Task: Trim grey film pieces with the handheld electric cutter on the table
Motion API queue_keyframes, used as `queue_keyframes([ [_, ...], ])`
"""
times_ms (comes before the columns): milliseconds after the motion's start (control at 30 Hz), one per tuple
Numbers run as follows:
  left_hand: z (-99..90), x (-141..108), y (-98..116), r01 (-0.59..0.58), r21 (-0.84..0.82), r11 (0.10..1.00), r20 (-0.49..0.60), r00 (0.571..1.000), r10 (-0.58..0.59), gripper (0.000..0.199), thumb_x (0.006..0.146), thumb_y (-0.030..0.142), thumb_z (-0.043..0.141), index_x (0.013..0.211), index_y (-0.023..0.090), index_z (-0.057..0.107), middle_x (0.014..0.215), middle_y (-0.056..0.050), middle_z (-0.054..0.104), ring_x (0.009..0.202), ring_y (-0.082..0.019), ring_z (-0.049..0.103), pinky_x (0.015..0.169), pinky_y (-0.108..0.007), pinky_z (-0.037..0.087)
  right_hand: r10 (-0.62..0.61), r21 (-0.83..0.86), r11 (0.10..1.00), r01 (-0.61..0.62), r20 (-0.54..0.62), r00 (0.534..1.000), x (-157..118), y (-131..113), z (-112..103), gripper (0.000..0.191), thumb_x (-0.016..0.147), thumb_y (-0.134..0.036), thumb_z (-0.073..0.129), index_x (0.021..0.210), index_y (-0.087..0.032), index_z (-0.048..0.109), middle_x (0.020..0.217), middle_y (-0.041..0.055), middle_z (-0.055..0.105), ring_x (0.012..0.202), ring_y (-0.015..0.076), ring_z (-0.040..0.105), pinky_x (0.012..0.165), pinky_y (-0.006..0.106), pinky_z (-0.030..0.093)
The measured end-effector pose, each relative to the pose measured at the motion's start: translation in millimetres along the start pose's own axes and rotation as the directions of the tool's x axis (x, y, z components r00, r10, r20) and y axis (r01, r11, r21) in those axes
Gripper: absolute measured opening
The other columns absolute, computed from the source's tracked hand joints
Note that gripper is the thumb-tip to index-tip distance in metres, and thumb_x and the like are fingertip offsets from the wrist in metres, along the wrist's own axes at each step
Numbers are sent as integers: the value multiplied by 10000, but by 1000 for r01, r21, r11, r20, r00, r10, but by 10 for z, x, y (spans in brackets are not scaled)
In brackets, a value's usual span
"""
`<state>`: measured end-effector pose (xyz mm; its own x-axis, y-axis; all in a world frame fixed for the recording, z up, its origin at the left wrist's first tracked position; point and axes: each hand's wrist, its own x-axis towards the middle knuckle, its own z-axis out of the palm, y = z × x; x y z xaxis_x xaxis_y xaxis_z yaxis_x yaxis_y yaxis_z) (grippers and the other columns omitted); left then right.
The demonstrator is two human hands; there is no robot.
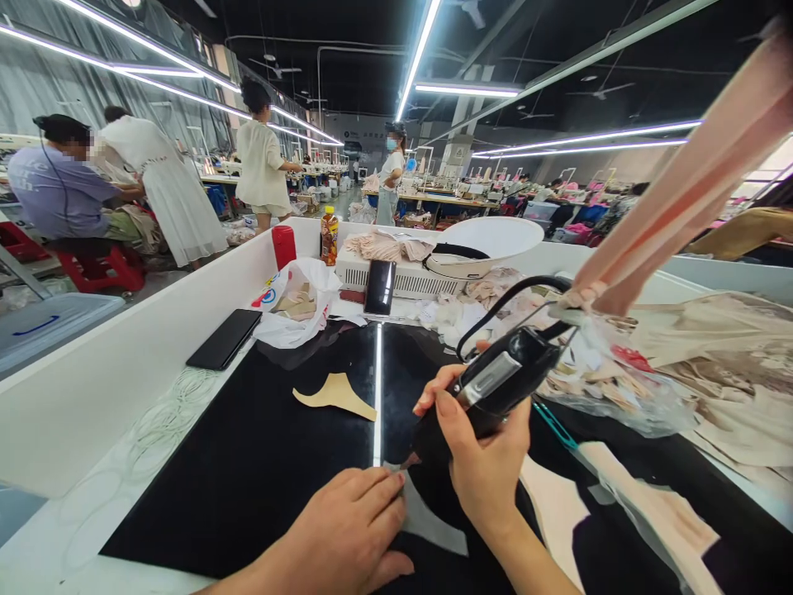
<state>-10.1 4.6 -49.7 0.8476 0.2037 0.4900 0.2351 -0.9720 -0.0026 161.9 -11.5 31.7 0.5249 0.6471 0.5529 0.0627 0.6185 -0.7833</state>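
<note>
My right hand (486,459) is wrapped around a black corded hand tool (511,376) with a silver plate on its side. The tool is held tilted above the black work surface (235,463), and its working end is hard to make out. My left hand (353,525) lies palm down with its fingers stretched out. Its fingertips touch a thin grey curved piece (430,521) that lies flat on the black surface. Farther forward sits a tan curved cut piece (338,394). Pale pink fabric pieces (557,512) lie to the right of my right wrist.
A twisted pink fabric strip (694,173) is tied to the tool's top end. A turquoise tool (556,424) lies at right, near fabric piles (731,372). Phones (224,339), a plastic bag (297,306) and a bottle (329,235) stand along the back and left. Several people are beyond the table wall (154,339).
</note>
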Motion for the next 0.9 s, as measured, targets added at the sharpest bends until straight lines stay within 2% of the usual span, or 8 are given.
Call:
queue_keyframes([
  [167, -85, 32, 13, -2, -20, 1000, 84, 996, 3, 386, 1049, 499, 527, 1225, 171, 630, 1327, -74, 655, 1189, -230, 628, 920, -337, 549, 23, -52, 998, -25, -38, 999, -53, -241, -299, 467, 899, -172, 739, 1282, -344, 535, 875, -40, 653, 626, 130, 646, 605, 299, 579],
  [367, -157, 52, 17, -5, 8, 1000, 83, 997, 4, 340, 1061, 460, 521, 1230, 191, 643, 1338, -75, 650, 1183, -227, 631, 936, -342, 552, 27, -127, 991, -37, -77, 997, -211, -368, -571, 475, 924, -215, 735, 1332, -356, 538, 881, -28, 635, 630, 146, 644, 605, 329, 577],
  [567, -212, 70, 14, -41, 63, 997, 76, 996, 36, 359, 1095, 441, 431, 1232, 193, 650, 1316, -65, 671, 1145, -222, 657, 902, -341, 567, 9, -116, 993, -15, -48, 999, -238, -340, -617, 509, 925, -207, 734, 1358, -363, 518, 888, -22, 640, 645, 147, 650, 612, 325, 583],
  [800, -190, 47, 2, -39, 69, 997, 95, 995, 32, 345, 1087, 446, 457, 1257, 207, 638, 1338, -50, 661, 1168, -220, 647, 905, -341, 569, 12, -112, 994, -18, -53, 999, -261, -313, -609, 508, 922, -197, 733, 1353, -352, 514, 887, -23, 647, 639, 139, 648, 604, 301, 580],
  [900, -214, 57, -4, -53, 81, 995, 70, 996, 48, 334, 1090, 423, 461, 1241, 191, 648, 1353, -51, 651, 1212, -217, 625, 981, -344, 544, 10, -100, 995, -15, -47, 999, -252, -328, -611, 528, 920, -201, 737, 1371, -353, 508, 890, -22, 650, 639, 143, 648, 613, 313, 585],
])
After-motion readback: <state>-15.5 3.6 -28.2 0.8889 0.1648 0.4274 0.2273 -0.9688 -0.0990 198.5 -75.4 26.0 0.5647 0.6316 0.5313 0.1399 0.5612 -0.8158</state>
